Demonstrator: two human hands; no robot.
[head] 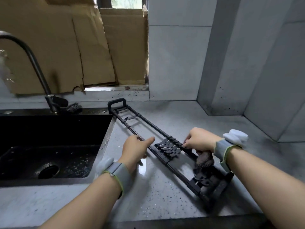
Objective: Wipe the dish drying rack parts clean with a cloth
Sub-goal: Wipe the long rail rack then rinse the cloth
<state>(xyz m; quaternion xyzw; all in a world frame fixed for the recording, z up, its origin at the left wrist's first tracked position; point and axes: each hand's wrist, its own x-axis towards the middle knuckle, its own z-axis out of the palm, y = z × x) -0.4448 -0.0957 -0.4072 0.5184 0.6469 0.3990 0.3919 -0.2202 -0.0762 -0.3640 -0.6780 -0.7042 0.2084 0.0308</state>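
left hand (134, 150) gripping rack frame (148, 128) rail, right hand (200, 142) clutching cloth (204, 160) (dark, bunched) on far rail.

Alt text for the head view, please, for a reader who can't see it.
Two hands work on a long black plastic dish rack frame lying on a grey speckled countertop: the left hand grips one rail, the right hand holds a dark mesh cloth against the other. A black sink sits left.

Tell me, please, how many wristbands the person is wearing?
2: a grey wristband on the left wrist, near the sink's edge, and another grey wristband on the right wrist, above the black rack frame.
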